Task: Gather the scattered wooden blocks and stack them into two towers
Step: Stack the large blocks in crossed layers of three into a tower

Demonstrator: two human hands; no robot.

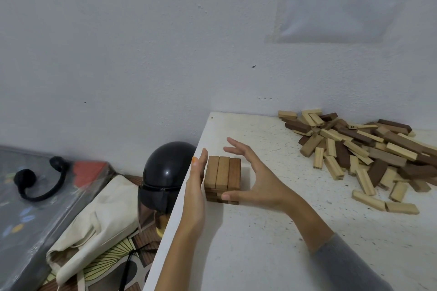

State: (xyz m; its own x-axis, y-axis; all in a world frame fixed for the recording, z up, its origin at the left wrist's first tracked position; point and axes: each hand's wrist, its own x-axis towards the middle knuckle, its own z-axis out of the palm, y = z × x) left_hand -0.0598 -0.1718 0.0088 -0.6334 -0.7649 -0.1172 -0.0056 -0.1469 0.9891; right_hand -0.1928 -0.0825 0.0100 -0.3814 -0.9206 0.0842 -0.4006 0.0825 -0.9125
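A short tower of wooden blocks (222, 176) stands near the left edge of the white table (260, 243); its top layer is three blocks side by side. My left hand (195, 186) lies flat against the tower's left side, fingers straight. My right hand (253, 179) is cupped around the tower's right side, thumb touching its lower front corner, fingers spread apart above and behind it. Neither hand holds a block. A large heap of scattered light and dark blocks (361, 149) lies at the table's back right, by the wall.
The table's left edge runs just beside the tower. Below it on the floor sit a black helmet (165, 172), a cream cloth bag (94, 224) and a grey plastic-wrapped item (35, 208) bearing a black hook. A white wall rises right behind the table.
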